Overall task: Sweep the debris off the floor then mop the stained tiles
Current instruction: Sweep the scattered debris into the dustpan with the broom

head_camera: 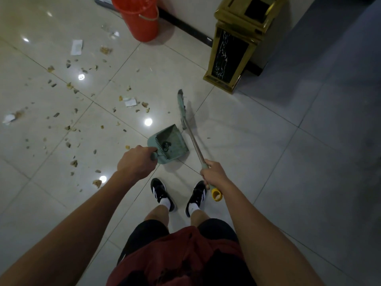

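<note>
My left hand [136, 163] grips the handle of a green dustpan [171, 142], which hangs just above the floor in front of my feet with a dark clump inside. My right hand [214, 174] grips the pale shaft of a broom near its yellow end cap [216, 194]. The green broom head [182, 108] points away from me, just right of the dustpan. Debris [70, 112] of brown scraps and bits of white paper is scattered over the glossy beige tiles to the left and ahead.
A red bucket [142, 19] stands at the top by the wall. A gold and black bin [233, 44] stands at the wall corner on the right. Grey tiles [309, 141] spread to the right. My black shoes [179, 195] are below the dustpan.
</note>
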The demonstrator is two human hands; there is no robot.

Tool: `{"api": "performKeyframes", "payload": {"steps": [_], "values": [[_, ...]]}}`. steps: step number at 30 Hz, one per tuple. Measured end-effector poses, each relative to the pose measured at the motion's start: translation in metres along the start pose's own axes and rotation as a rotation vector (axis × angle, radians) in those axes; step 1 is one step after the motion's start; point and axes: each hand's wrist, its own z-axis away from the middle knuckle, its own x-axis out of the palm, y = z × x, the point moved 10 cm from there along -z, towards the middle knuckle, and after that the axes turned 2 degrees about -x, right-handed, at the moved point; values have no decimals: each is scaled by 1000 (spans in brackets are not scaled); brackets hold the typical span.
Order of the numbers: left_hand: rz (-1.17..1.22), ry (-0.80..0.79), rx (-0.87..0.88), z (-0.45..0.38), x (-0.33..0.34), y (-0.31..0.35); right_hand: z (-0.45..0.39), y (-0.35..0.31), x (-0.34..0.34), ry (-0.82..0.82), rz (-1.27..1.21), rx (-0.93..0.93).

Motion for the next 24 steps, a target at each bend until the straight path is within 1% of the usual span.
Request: {"api": "performKeyframes", "payload": {"steps": [5, 10, 13, 16, 20, 22, 24], "values": [[7, -6, 36, -6, 3, 16, 12, 20, -16, 80, 86, -6], [3, -1, 108, -15, 6, 38, 23, 39, -32, 126, 140, 71], [-23, -1, 141, -19, 9, 48, 24, 50, -36, 159, 81, 118], [-46, -3, 173, -27, 11, 55, 16, 56, -31, 149, 27, 139], [-44, -6, 178, -37, 15, 57, 4, 60, -23, 126, -24, 132], [-47, -6, 183, -42, 14, 57, 2, 59, -22, 144, -48, 121], [-49, -18, 187, -47, 13, 57, 4, 58, -20, 161, -22, 116]]}}
